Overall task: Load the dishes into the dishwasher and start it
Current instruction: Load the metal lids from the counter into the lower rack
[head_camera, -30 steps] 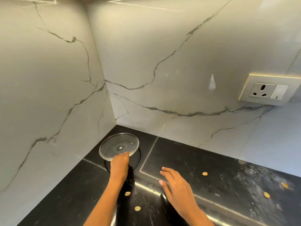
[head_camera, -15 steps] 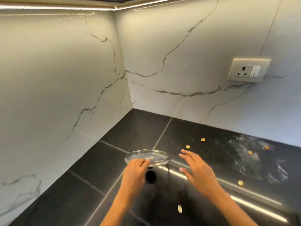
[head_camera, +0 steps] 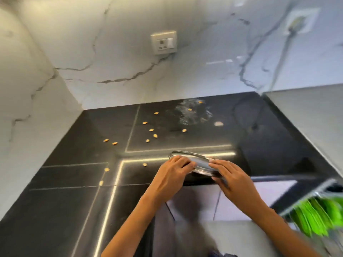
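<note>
A round clear glass lid hangs tilted just above the front edge of the black countertop. My left hand grips its near left rim with curled fingers. My right hand lies with fingers nearly straight along the lid's right rim, touching it. A dishwasher rack with green tines shows blurred at the lower right.
Several small yellow seeds lie scattered over the counter, next to a wet smear at the back. Marble walls close the corner, with a socket on the back wall. A grey appliance top stands at the right.
My left hand has carried the glass lid from the back corner toward the counter's front edge. My right hand has come onto its right rim. The view has swung right, showing the rack.
</note>
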{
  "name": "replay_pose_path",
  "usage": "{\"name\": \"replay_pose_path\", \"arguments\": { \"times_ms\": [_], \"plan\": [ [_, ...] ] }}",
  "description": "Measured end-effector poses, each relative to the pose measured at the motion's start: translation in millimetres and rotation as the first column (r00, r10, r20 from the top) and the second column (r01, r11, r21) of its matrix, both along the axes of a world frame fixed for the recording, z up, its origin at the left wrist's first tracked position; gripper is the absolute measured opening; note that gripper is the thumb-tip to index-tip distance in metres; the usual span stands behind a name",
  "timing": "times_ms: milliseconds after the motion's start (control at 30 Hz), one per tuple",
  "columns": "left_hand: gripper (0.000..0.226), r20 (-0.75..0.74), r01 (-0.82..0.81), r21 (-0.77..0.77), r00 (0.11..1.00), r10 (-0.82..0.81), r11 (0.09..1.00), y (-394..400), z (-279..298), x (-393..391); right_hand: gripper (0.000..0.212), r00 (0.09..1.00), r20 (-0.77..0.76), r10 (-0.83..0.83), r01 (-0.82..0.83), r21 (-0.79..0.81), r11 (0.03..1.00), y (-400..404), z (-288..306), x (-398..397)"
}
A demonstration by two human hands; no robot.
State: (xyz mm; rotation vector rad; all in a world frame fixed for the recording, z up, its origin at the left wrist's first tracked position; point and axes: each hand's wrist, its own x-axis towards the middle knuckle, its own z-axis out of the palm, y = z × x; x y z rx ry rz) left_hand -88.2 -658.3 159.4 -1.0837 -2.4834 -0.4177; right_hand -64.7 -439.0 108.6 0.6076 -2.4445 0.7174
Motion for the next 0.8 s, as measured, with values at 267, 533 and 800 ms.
{"name": "replay_pose_path", "arguments": {
  "times_ms": [267,533,800],
  "plan": [
    [0.028,0.06,0.338,0.036,0.939,-0.34,0.94,188,-28,35,0.018,0.832,0.099,-0.547,0.546,0.031,0.837,145,-10,129],
    [0.04,0.31,0.407,0.019,0.866,-0.392,0.913,369,-99,115,0.006,0.489,0.351,-0.798,0.834,0.078,0.546,305,-55,265],
    [0.041,0.487,0.44,-0.178,0.817,-0.309,0.88,476,-212,158,0.016,0.24,0.503,-0.83,0.903,0.197,0.381,431,-114,336]
  ]
}}
